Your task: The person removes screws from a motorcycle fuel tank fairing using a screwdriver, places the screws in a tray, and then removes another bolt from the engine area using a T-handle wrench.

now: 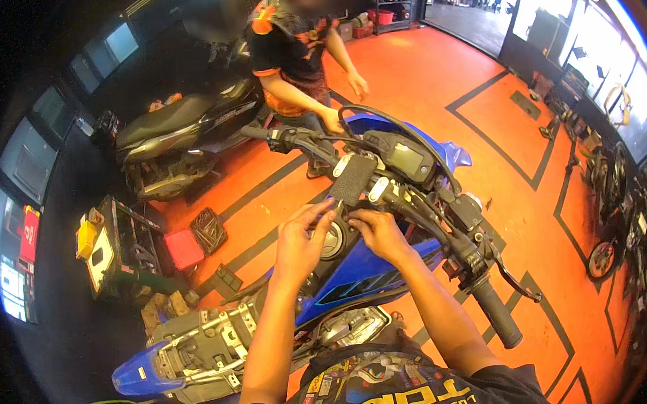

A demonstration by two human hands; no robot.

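Observation:
In front of me stands a blue motorcycle [371, 269] with its seat off. My left hand [303, 239] is over the front of the tank, beside the round fuel cap [332, 243], its thumb and fingers closed toward each other. My right hand [381, 233] is across from it, fingers curled and pinched at the same spot just behind the handlebar. Whatever lies between the fingertips is too small or hidden to make out. Just ahead of both hands sits the dark handlebar pad [354, 178], with the instrument display [407, 158] beyond it.
A co-worker [294, 64] stands at the front left, one hand near the handlebar. Behind that lies a dark scooter [188, 128]. A tool cart [135, 237] and a red case [184, 249] are at left. The right grip [496, 317] juts toward me. Parts line the right wall.

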